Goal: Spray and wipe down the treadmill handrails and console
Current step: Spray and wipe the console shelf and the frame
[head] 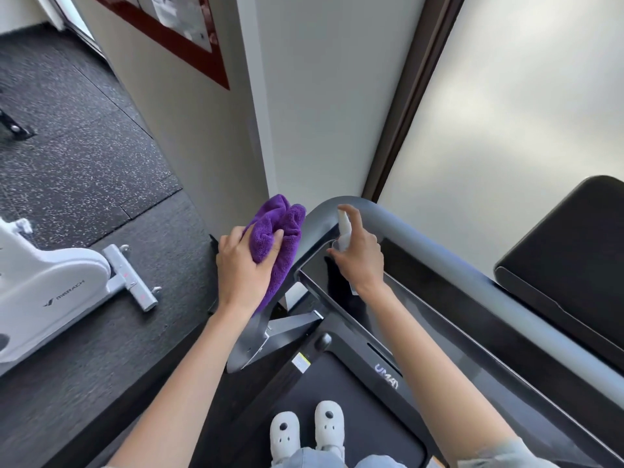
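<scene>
Up front, the right hand [363,256] grips a small white spray bottle [345,233], forefinger on its nozzle, just above the glossy black console [422,319] of the treadmill. Beside it, the left hand [244,270] clutches a bunched purple microfibre cloth [280,228] near the curved corner of the grey handrail [439,244]. Below, two white clogs [305,430] stand on the running belt [368,410]. Off left, a white exercise bike [54,288] sits on speckled rubber flooring [77,153].
</scene>
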### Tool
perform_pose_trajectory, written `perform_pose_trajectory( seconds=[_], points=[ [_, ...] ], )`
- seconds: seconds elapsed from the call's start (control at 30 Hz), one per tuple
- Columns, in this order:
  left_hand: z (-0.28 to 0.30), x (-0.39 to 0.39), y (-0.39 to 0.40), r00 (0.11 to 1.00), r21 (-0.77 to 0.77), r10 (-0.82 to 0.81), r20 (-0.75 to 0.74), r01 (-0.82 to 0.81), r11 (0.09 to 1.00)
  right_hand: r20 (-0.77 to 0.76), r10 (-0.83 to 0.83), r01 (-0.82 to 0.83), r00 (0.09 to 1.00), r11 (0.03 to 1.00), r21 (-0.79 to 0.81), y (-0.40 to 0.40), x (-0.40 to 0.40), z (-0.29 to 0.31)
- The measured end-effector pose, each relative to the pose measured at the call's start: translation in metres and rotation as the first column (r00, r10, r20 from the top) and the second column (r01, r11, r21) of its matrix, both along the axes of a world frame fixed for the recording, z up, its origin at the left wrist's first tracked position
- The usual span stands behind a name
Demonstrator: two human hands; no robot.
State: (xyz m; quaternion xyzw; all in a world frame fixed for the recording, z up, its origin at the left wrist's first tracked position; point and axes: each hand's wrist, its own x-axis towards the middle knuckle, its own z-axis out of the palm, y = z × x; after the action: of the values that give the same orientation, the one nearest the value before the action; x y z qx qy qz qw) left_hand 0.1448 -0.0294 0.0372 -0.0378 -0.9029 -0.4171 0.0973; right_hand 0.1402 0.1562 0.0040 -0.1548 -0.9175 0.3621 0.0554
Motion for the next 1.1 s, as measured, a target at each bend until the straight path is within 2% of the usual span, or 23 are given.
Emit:
perform_pose_trajectory(
  seconds=[0.27, 0.43, 0.57, 0.67, 0.77, 0.97, 1.03, 1.1],
  points=[
    [-0.004, 0.0, -0.001, 0.999, 0.002, -0.008, 0.036, 0.007, 1.0, -0.049, 0.016, -0.017, 0.999, 0.999, -0.03, 0.003, 0.007, -0.002],
    [-0.003, 0.003, 0.001, 0.999, -0.001, -0.006, 0.035, 0.007, 1.0, -0.143, -0.106, 0.097, 0.984, 0.993, -0.07, 0.011, 0.023, 0.001],
    [0.004, 0.011, 0.014, 0.999, -0.038, -0.028, 0.017, 0.029, 0.999, -0.186, -0.161, 0.13, 0.969, 0.977, -0.166, 0.024, 0.044, 0.009],
    [0.01, 0.022, 0.03, 0.996, -0.007, -0.08, 0.027, 0.08, 0.997, -0.187, -0.172, 0.122, 0.967, 0.959, -0.254, 0.037, 0.063, 0.013],
    [0.009, 0.03, 0.044, 0.989, -0.006, -0.144, 0.019, 0.144, 0.99, -0.245, -0.212, 0.141, 0.946, 0.951, -0.276, 0.048, 0.091, 0.015],
    [0.007, 0.051, 0.06, 0.957, 0.079, -0.288, 0.025, 0.286, 0.955, -0.222, -0.466, 0.361, 0.857, 0.849, -0.387, 0.051, 0.165, 0.026],
    [0.005, 0.058, 0.059, 0.942, 0.076, -0.332, 0.036, 0.329, 0.941, -0.181, -0.512, 0.427, 0.84, 0.829, -0.363, 0.046, 0.193, 0.028],
    [0.003, 0.063, 0.057, 0.925, 0.065, -0.38, 0.022, 0.378, 0.924, -0.191, -0.528, 0.477, 0.827, 0.84, -0.258, 0.038, 0.219, 0.03]
  ],
)
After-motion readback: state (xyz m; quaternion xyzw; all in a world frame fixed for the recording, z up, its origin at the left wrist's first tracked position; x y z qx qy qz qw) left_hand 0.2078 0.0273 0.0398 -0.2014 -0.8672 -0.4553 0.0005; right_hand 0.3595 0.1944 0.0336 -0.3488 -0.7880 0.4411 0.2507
